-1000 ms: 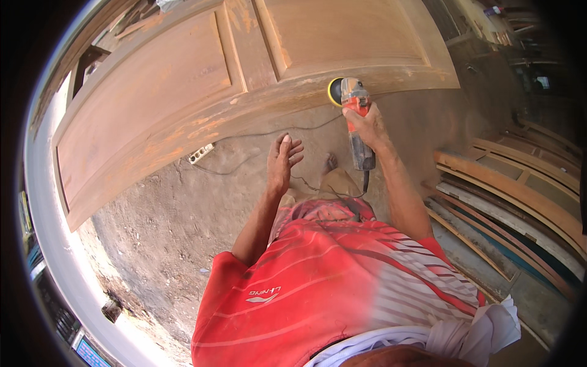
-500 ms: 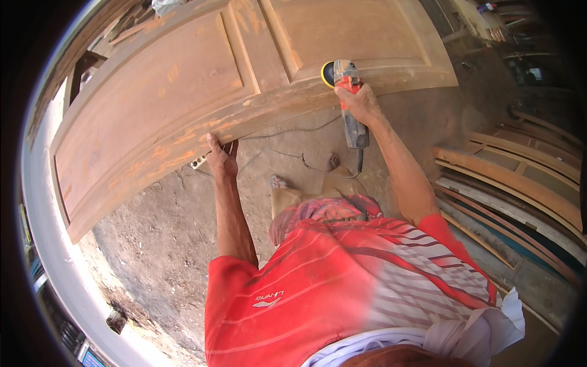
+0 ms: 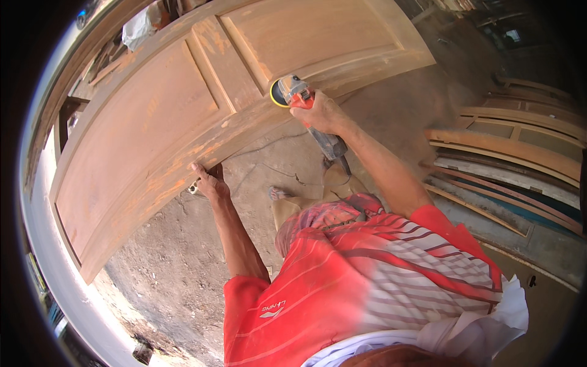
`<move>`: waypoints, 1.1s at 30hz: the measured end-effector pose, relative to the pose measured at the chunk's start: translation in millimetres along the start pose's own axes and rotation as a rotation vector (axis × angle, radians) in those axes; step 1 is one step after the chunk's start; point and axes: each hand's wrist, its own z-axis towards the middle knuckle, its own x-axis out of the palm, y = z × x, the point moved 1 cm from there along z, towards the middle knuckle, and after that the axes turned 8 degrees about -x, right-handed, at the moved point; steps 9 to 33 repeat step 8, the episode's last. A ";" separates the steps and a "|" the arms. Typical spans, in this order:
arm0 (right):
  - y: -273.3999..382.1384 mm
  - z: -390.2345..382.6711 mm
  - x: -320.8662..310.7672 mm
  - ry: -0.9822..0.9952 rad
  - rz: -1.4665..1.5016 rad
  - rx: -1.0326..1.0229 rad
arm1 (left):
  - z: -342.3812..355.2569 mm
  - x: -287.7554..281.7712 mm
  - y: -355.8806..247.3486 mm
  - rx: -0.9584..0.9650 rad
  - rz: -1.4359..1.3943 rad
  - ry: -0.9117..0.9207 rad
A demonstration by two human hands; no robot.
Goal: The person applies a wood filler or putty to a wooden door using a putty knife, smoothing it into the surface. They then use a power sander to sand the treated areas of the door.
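A large panelled wooden door (image 3: pixel 159 128) lies flat across the upper left, its surface patchy with orange dust. My right hand (image 3: pixel 323 115) grips an orange and grey angle sander (image 3: pixel 292 93), whose yellow-rimmed disc rests on the door's near rail. At the door's lower edge, my left hand (image 3: pixel 208 180) presses on the wood with fingers wrapped around the rim. The sander's cord trails back along my right forearm.
Curved wooden frames and planks (image 3: pixel 507 153) are stacked on the right. The dirt floor (image 3: pixel 177 275) holds a white power strip (image 3: pixel 194 188) and a thin cable under the door's edge. My feet stand beside the door.
My left hand has gone from hanging free to gripping the door's lower edge. The right hand has carried the sander left onto the door's rail.
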 end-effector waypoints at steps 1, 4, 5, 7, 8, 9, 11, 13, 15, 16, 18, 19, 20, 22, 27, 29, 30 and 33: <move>-10.7 -1.8 -17.9 -0.027 -0.004 0.009 | -4.4 6.6 0.5 0.014 0.023 -0.007; -65.6 9.6 -69.9 -0.085 0.004 0.044 | -0.4 17.5 6.1 0.047 -0.017 -0.059; -82.2 14.0 -87.0 -0.104 0.048 0.062 | -1.1 22.2 6.3 0.061 -0.048 -0.088; -118.0 20.7 -125.5 -0.144 0.135 0.100 | -4.2 40.2 4.9 0.052 -0.118 -0.076; -144.4 25.2 -147.6 -0.118 0.171 0.107 | -7.6 55.5 2.9 0.058 -0.160 -0.034; -144.4 25.2 -147.6 -0.118 0.171 0.107 | -7.6 55.5 2.9 0.058 -0.160 -0.034; -144.4 25.2 -147.6 -0.118 0.171 0.107 | -7.6 55.5 2.9 0.058 -0.160 -0.034; -144.4 25.2 -147.6 -0.118 0.171 0.107 | -7.6 55.5 2.9 0.058 -0.160 -0.034; -144.4 25.2 -147.6 -0.118 0.171 0.107 | -7.6 55.5 2.9 0.058 -0.160 -0.034; -144.4 25.2 -147.6 -0.118 0.171 0.107 | -7.6 55.5 2.9 0.058 -0.160 -0.034; -144.4 25.2 -147.6 -0.118 0.171 0.107 | -7.6 55.5 2.9 0.058 -0.160 -0.034; -144.4 25.2 -147.6 -0.118 0.171 0.107 | -7.6 55.5 2.9 0.058 -0.160 -0.034; -144.4 25.2 -147.6 -0.118 0.171 0.107 | -7.6 55.5 2.9 0.058 -0.160 -0.034; -144.4 25.2 -147.6 -0.118 0.171 0.107 | -7.6 55.5 2.9 0.058 -0.160 -0.034; -144.4 25.2 -147.6 -0.118 0.171 0.107 | -7.6 55.5 2.9 0.058 -0.160 -0.034; -144.4 25.2 -147.6 -0.118 0.171 0.107 | -7.6 55.5 2.9 0.058 -0.160 -0.034; -144.4 25.2 -147.6 -0.118 0.171 0.107 | -7.6 55.5 2.9 0.058 -0.160 -0.034; -144.4 25.2 -147.6 -0.118 0.171 0.107 | -7.6 55.5 2.9 0.058 -0.160 -0.034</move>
